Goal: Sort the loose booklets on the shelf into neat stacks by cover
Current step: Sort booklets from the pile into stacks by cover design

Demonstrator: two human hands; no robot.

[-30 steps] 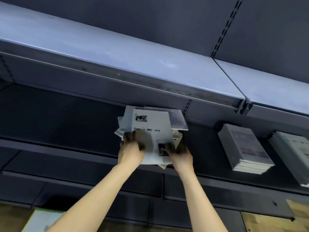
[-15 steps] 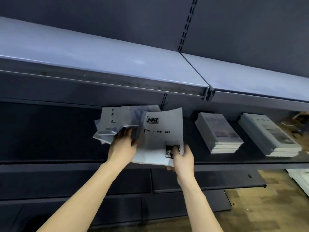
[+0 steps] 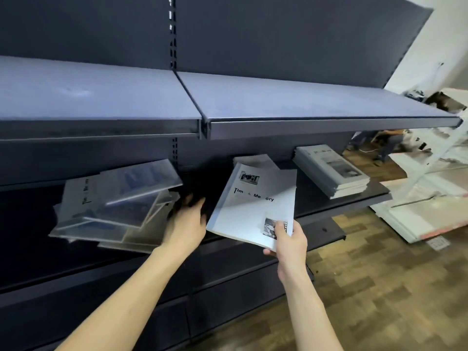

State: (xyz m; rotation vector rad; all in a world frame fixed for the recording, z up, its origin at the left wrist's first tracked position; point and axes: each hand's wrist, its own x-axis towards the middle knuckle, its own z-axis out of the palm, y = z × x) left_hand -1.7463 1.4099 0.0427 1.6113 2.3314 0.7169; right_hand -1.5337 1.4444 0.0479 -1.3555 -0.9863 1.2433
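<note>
Your R hand (image 3: 288, 240): pinches the white booklet (image 3: 255, 203) at its near R corner, thumb on the cover over the small photo, other fingers curled under.
White booklet: cover reads "Tim & Me ory" (letters partly washed out), small pic top L, another bottom R. Held tilted off the shelf (image 3: 342, 206), over its front edge, spine side to the L.
Your L hand (image 3: 186, 224): fingers reach fwd to the R edge of the loose pile (image 3: 114, 201); tips in shadow & blurred, so can't tell if they grip anything or just touch.
Loose pile: approx. L-centre of the shelf, booklets fanned at mixed angles, some overhanging the front edge. One shows same "Tim..." title turned sideways; others have bluish covers. Motion-blurred, count unclear.
Sorted stack (image 3: 331, 171): neat, at the shelf's R end, well apart from the loose pile; grey cover w/ a photo.
Second stack (image 3: 253, 160): only a corner shows behind the booklet you hold, nearer the shelf's back edge.
Upper shelf (image 3: 278, 97): directly above, two boards butted at the centre upright.
Floor (image 3: 379, 287): wood-pattern, lower R.
White panels (image 3: 430, 203): beyond the shelf's R end, leaning/flat, blurred.
</note>
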